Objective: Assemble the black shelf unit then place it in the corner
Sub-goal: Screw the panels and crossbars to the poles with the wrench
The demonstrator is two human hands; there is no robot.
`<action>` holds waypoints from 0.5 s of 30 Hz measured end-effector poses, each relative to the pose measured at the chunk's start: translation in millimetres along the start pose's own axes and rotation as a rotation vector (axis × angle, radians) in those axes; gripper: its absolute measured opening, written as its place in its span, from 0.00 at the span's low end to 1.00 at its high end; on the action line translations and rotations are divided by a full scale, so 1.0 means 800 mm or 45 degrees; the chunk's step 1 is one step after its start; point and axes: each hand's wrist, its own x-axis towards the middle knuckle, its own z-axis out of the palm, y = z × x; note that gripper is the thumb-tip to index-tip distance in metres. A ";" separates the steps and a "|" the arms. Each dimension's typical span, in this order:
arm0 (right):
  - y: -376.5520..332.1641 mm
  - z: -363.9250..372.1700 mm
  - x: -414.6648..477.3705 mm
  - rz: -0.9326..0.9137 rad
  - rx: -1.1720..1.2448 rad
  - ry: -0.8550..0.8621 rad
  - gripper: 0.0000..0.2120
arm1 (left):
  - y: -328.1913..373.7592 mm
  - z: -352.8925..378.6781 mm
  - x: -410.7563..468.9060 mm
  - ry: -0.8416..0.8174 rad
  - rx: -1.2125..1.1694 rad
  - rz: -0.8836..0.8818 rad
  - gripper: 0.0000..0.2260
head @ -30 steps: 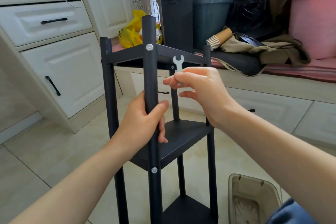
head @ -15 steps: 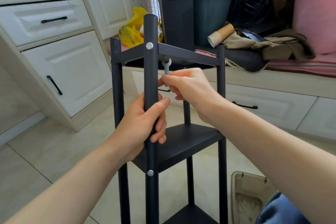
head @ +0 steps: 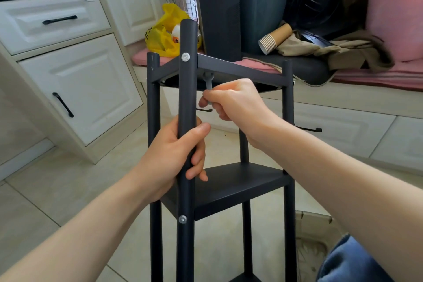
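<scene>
A pink tub [head: 393, 18] stands at the far right of the bench [head: 377, 75]. Something yellow-green shows above its rim, too cropped to name. Left of it is a dark bin [head: 261, 18] beside a black tower [head: 219, 11]; the clutter at the bin's mouth is too jumbled to make out. A beige box [head: 313, 215] sits on the floor [head: 45, 190] at lower right, half cut off by the right arm, and its contents cannot be told. A yellow bag [head: 160, 40] on the bench's left end gapes open, with a white bottle [head: 177, 33] inside. A stack of paper cups [head: 274, 38] lies on its side, nested one in another.

The shelf [head: 240, 186] stands upright on the floor before the bench, between the two forearms. The left hand [head: 174, 158] is wrapped round the front post [head: 187, 89], thumb across it, between the top tier and the middle tier. The right hand [head: 233, 103] is above and just right of the left, not touching it, and reaches in behind the post under the top tier. Its fingertips pinch the handle of a small grey wrench [head: 209, 83]. The wrench points up, its head against the underside of the top tier, just behind the post. A silver screw [head: 185, 57] shows on the post at that tier.
</scene>
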 end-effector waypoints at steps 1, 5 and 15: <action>0.000 0.000 0.000 -0.017 0.000 0.010 0.11 | 0.000 0.000 0.000 -0.002 -0.004 -0.002 0.13; -0.003 0.002 -0.001 -0.053 -0.002 0.031 0.11 | 0.001 -0.001 -0.001 -0.023 -0.004 -0.011 0.11; -0.008 0.007 0.002 -0.173 -0.045 0.021 0.17 | 0.001 -0.007 -0.003 -0.059 -0.025 -0.035 0.10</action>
